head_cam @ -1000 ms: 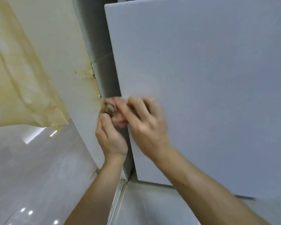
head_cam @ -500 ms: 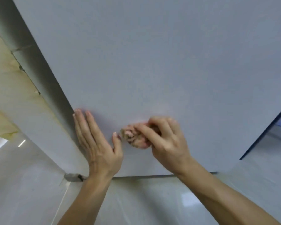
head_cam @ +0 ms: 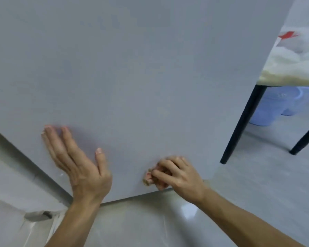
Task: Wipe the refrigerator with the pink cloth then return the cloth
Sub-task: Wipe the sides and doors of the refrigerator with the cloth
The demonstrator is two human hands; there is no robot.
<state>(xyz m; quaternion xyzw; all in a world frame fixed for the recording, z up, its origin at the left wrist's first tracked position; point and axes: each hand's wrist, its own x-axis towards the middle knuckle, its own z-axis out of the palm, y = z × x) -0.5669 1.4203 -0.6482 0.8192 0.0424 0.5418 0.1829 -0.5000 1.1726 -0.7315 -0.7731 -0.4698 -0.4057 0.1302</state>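
Head view. Since half a second ago, the right hand (head_cam: 180, 177) has carried the pink cloth (head_cam: 151, 177) rightward along the refrigerator (head_cam: 132, 68) panel. It was beside the left hand (head_cam: 78, 163) and is now well apart from it. The camera has swung right: a black table leg (head_cam: 243, 122) and blue tubs (head_cam: 275, 107) are now in frame.

- Right hand: fingers curled round the cloth, which is wadded small and pressed to the panel just above its bottom edge.
- Left hand: fingers straight and spread, laid flat on the panel near its left edge.

Risks, as judged:
- The wad may slip off the bottom edge on a downward stroke.
- A small contact patch likely leaves unwiped strips.
- The bare left palm may smear the panel.
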